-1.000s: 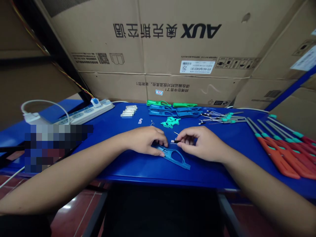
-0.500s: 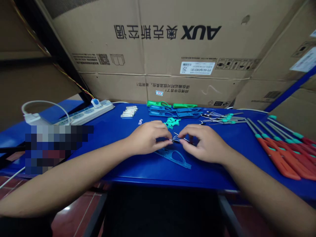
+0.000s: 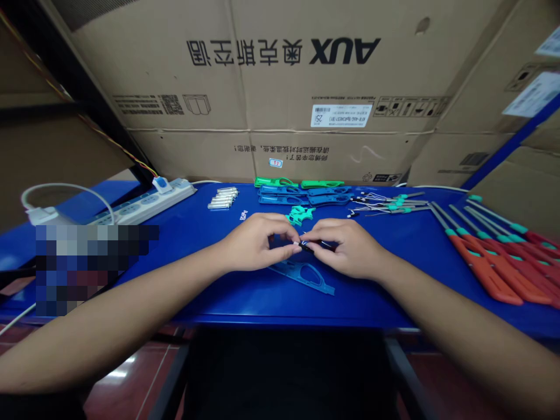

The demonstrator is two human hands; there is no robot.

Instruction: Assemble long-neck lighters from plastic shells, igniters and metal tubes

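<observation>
"AUX" is printed upside down, beside large Chinese characters, on the brown cardboard panel (image 3: 280,87) across the top of the frame; "25" can be made out on its white paper label (image 3: 341,115), while the small blue-edged sticker (image 3: 275,163) cannot be read. At centre, a small black component with white wires (image 3: 306,246) is pinched by the left hand (image 3: 258,242) and the right hand (image 3: 352,248), its shape mostly covered by fingertips. Just below, a blue plastic handle shell (image 3: 295,272) is laid on the blue table (image 3: 236,300), its upper-left end hidden. Turquoise plastic pieces (image 3: 300,216) are seen behind the fingers. Orange-red plastic handles with metal rods (image 3: 485,268) are cut off at the right edge. The lower left is obscured by pixelation.
</observation>
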